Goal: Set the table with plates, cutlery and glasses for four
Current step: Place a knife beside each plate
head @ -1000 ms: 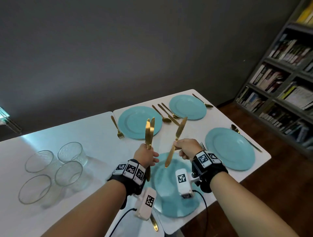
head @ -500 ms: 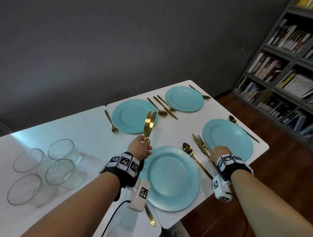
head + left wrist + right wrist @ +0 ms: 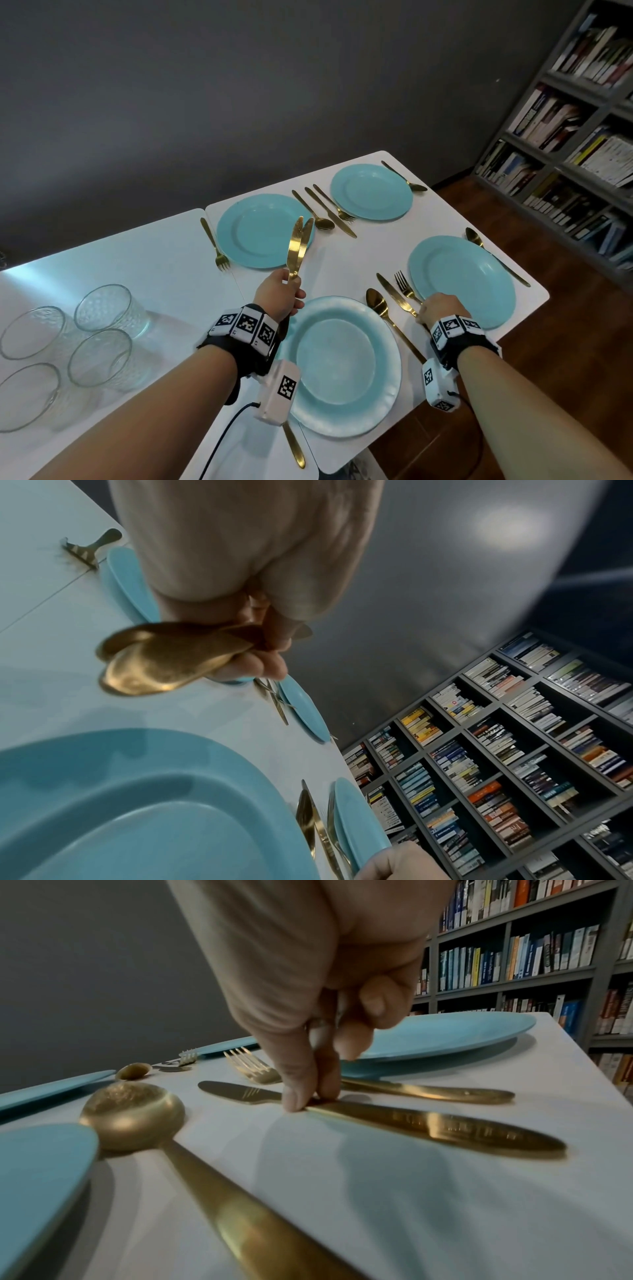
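White desk carries four blue plates and gold cutlery. One knife lies between the near and right plates; the right hand seems to pinch its handle with the fingertips. The left hand grips two knives upright. Four glasses stand left.

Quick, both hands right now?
Left hand: gripping two knives, blades up.
Right hand: fingers pinching a knife lying on the table.

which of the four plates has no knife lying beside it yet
The far-left plate: only a fork and a spoon flank it. The left hand holds two knives upright above its edge.
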`<action>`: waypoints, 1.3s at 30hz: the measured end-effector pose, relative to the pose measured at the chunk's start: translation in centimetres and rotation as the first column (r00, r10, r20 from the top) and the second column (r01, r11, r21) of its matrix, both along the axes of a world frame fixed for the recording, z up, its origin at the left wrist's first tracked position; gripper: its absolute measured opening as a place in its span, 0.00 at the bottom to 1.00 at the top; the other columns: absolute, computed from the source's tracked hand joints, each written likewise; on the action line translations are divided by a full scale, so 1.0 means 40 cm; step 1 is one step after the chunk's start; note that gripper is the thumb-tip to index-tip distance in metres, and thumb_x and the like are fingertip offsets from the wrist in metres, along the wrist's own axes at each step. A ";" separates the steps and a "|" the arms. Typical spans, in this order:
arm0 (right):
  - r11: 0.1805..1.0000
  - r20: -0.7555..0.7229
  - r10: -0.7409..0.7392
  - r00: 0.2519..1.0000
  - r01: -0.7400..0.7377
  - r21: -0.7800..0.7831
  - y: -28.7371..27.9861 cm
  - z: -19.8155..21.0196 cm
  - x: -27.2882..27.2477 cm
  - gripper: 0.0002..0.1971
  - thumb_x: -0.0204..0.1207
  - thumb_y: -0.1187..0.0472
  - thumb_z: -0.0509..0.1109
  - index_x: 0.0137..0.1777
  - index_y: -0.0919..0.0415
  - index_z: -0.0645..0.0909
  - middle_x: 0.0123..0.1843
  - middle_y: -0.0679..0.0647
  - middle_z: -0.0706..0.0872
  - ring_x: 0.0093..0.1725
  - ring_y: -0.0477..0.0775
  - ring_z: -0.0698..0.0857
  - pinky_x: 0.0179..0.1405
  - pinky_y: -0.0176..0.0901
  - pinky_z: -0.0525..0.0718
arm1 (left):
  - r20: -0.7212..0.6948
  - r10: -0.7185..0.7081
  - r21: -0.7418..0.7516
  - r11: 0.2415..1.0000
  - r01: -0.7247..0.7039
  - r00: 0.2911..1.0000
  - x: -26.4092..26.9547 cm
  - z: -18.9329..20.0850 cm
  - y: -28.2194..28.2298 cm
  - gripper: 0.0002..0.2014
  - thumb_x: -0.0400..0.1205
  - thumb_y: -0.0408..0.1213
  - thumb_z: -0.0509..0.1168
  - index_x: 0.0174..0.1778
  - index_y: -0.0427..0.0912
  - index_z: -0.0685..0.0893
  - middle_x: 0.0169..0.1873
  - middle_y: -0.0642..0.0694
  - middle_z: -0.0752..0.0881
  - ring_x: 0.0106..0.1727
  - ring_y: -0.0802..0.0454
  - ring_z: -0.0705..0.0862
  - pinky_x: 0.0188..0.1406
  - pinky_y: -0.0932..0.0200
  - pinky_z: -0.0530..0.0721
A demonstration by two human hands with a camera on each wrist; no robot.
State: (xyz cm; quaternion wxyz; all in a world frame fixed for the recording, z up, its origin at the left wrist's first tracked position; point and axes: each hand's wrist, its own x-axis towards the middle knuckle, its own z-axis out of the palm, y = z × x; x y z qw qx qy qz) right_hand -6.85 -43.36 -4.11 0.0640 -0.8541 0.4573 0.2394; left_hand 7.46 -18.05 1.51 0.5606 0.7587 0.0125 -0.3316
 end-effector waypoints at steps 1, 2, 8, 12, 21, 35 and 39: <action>1.000 0.011 -0.007 1.000 0.007 -0.004 -0.002 0.000 0.000 0.11 0.75 0.54 0.71 0.49 0.62 0.82 0.52 0.56 0.86 0.44 0.54 0.81 0.41 0.40 0.78 | -0.001 0.000 -0.001 1.000 0.000 1.000 0.000 -0.002 -0.003 0.15 0.86 0.35 0.56 0.67 0.34 0.73 0.30 0.44 0.79 0.26 0.52 0.75 0.25 0.62 0.73; 1.000 0.021 -0.017 1.000 0.017 -0.006 -0.003 0.001 0.000 0.11 0.75 0.55 0.71 0.50 0.62 0.83 0.52 0.56 0.86 0.46 0.55 0.82 0.42 0.41 0.79 | -0.002 -0.005 -0.001 1.000 0.005 1.000 0.000 -0.002 -0.007 0.16 0.86 0.35 0.56 0.68 0.34 0.72 0.31 0.44 0.79 0.26 0.52 0.75 0.25 0.62 0.73; 0.999 0.070 -0.034 0.997 0.034 -0.006 -0.008 0.004 0.001 0.10 0.76 0.56 0.70 0.50 0.63 0.83 0.51 0.57 0.86 0.51 0.57 0.86 0.46 0.43 0.82 | 0.006 -0.025 0.013 1.000 0.025 1.000 -0.002 0.000 -0.020 0.17 0.86 0.35 0.56 0.70 0.34 0.71 0.31 0.45 0.79 0.26 0.52 0.75 0.25 0.62 0.73; 0.999 0.100 -0.052 0.994 0.052 0.000 -0.005 0.007 -0.002 0.09 0.76 0.57 0.70 0.49 0.63 0.82 0.45 0.57 0.84 0.45 0.56 0.82 0.48 0.43 0.83 | 0.012 -0.017 0.019 1.000 0.017 1.000 -0.009 0.002 -0.020 0.16 0.86 0.35 0.56 0.68 0.34 0.72 0.31 0.45 0.80 0.26 0.52 0.76 0.26 0.62 0.73; 0.993 0.371 -0.011 0.929 -0.035 0.116 0.109 0.126 0.038 0.09 0.76 0.55 0.71 0.49 0.58 0.88 0.54 0.56 0.89 0.52 0.56 0.85 0.49 0.41 0.82 | -0.020 -0.031 0.018 0.999 0.031 0.999 -0.040 0.014 0.022 0.09 0.83 0.27 0.53 0.54 0.37 0.77 0.34 0.44 0.79 0.31 0.51 0.80 0.28 0.60 0.78; 0.650 0.445 -0.390 0.806 -0.101 0.753 0.539 0.152 0.068 0.08 0.74 0.52 0.73 0.40 0.56 0.84 0.36 0.48 0.85 0.27 0.46 0.75 0.23 0.35 0.71 | -0.108 -0.078 -0.121 0.991 0.065 0.991 -0.175 0.012 0.191 0.10 0.84 0.22 0.53 0.46 0.32 0.79 0.29 0.41 0.81 0.27 0.52 0.76 0.22 0.67 0.80; 0.568 0.359 -0.508 0.783 -0.009 0.823 0.583 0.115 0.071 0.09 0.72 0.58 0.75 0.34 0.59 0.80 0.38 0.59 0.82 0.23 0.48 0.69 0.17 0.35 0.65 | -0.143 -0.069 -0.110 0.992 0.053 0.987 -0.195 0.010 0.253 0.08 0.84 0.22 0.54 0.47 0.34 0.78 0.33 0.41 0.83 0.30 0.49 0.81 0.29 0.62 0.83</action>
